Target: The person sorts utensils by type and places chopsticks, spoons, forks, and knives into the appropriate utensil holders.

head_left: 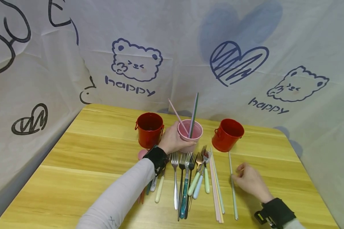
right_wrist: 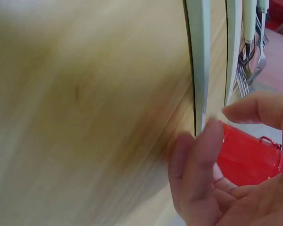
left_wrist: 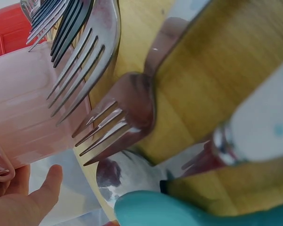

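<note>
My left hand point(head_left: 172, 140) grips a pink bucket point(head_left: 195, 131) at the back of the table, its thumb lying across the front. A pink chopstick point(head_left: 176, 111), a lavender one and a dark green one point(head_left: 195, 109) lean inside it. Over at the right, my right hand point(head_left: 250, 181) is beside a pale green chopstick point(head_left: 234, 194) lying on the table. In the right wrist view, thumb and bent fingers point(right_wrist: 205, 155) are apart around that chopstick point(right_wrist: 199, 56), with no grip visible. More chopsticks point(head_left: 215, 190) in pink, yellow and green lie left of it.
A red bucket point(head_left: 150, 135) stands left of the pink one, another red bucket point(head_left: 227, 135) right of it. Several forks point(head_left: 175, 181) lie in the middle of the wooden table point(head_left: 97, 136). Spoons point(head_left: 142, 154) are partly hidden under my left arm. A drawn-on white cloth point(head_left: 183, 57) hangs behind.
</note>
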Motion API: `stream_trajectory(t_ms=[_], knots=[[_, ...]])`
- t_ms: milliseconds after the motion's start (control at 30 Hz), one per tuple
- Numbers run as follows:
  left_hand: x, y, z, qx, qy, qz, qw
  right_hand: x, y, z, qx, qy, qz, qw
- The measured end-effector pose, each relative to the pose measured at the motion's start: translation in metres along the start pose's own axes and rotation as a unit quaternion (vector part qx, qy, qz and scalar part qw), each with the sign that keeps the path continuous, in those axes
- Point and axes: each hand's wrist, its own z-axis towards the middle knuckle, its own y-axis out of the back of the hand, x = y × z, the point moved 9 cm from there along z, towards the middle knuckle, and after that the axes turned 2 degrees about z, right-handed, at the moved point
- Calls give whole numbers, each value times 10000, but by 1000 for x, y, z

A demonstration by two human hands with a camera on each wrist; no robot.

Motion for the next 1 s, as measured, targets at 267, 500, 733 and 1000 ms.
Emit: stream_trajectory(t_ms=[267,500,733,1000], knots=[[-1,0,-1,-15,-5,50,10000,6,-11,0,138,-2,-340,9993],[-1,1,-1,18,37,37,10000,5,-14,4,121,-186,-473,9986],[0,1,-1,24,32,20,10000,4,-13,8,-12,-292,-548,9981],[0,0,0,57,1,-37,10000,1,-12,9,76,-410,-471,9980]])
